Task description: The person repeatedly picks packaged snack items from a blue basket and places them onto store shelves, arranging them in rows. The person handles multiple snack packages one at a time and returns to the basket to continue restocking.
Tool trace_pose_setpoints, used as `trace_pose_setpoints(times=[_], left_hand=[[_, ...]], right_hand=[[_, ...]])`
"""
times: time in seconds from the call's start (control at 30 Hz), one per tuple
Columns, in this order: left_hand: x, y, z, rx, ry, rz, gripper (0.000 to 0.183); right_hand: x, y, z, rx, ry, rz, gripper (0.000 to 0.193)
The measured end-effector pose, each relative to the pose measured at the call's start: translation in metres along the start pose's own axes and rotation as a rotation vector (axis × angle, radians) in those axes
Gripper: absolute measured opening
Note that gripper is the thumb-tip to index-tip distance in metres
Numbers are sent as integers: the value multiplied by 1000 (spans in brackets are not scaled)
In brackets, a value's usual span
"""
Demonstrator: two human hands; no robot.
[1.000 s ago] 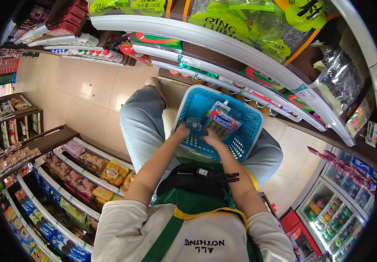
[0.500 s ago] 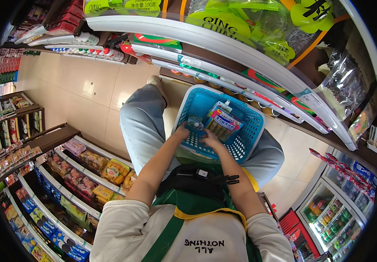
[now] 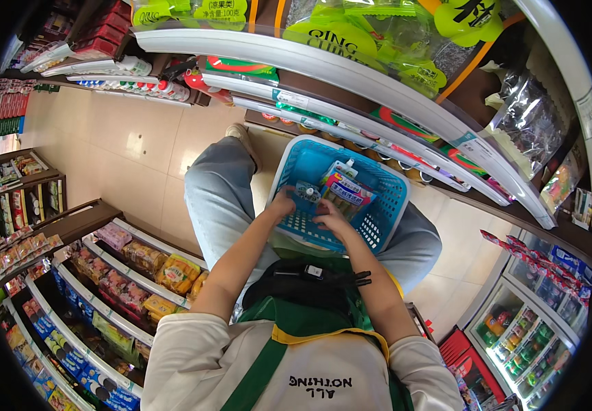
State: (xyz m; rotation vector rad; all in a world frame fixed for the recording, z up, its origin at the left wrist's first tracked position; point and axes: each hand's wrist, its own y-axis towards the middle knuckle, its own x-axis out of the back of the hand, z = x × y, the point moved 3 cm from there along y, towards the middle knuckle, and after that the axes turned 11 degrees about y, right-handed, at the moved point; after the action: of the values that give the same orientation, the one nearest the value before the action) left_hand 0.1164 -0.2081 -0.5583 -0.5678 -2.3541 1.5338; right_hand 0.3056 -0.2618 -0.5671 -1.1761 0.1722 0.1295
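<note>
A blue plastic basket point(image 3: 392, 229) rests at my lap between my spread knees. Inside it, a small blue-and-grey packet point(image 3: 307, 192) is held between my hands over the basket's near left part. My left hand point(image 3: 282, 203) has its fingers closed on the packet's left edge. At its lower right corner, my right hand point(image 3: 330, 216) pinches with bent fingers. Beside the packet lies a pack of colourful pens or sticks point(image 3: 348, 194) with a purple-and-white label, leaning toward the far side. What kind of goods the small packet contains is too small to tell.
Shelving with white price rails point(image 3: 351, 55) and green snack bags point(image 3: 405, 55) stands close ahead. Another shelf of packaged food point(image 3: 179, 272) is on my left. A glass-door drinks fridge point(image 3: 522, 335) stands at the right. Tiled floor point(image 3: 125, 137) runs away at the far left.
The basket and my hands have shifted slightly left in the picture as the view moved. My right fingers sit a little differently at the packet's corner; the packet's face shows more.
</note>
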Motion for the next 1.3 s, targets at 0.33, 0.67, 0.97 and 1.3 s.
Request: trace_pose_setpoints(times=[0.33, 0.67, 0.97, 1.3], left_hand=[[1, -2, 1, -428, -153, -212, 55], [6, -91, -66, -733, -70, -227, 50], [-1, -177, -127, -977, -114, -106, 50], [-16, -279, -190, -1233, -195, 140, 56]], right_hand=[[-3, -28, 31, 317, -13, -45, 56], [-7, -104, 73, 711, 95, -47, 48], [-3, -199, 123, 964, 13, -57, 48], [3, -280, 155, 1358, -25, 37, 69]])
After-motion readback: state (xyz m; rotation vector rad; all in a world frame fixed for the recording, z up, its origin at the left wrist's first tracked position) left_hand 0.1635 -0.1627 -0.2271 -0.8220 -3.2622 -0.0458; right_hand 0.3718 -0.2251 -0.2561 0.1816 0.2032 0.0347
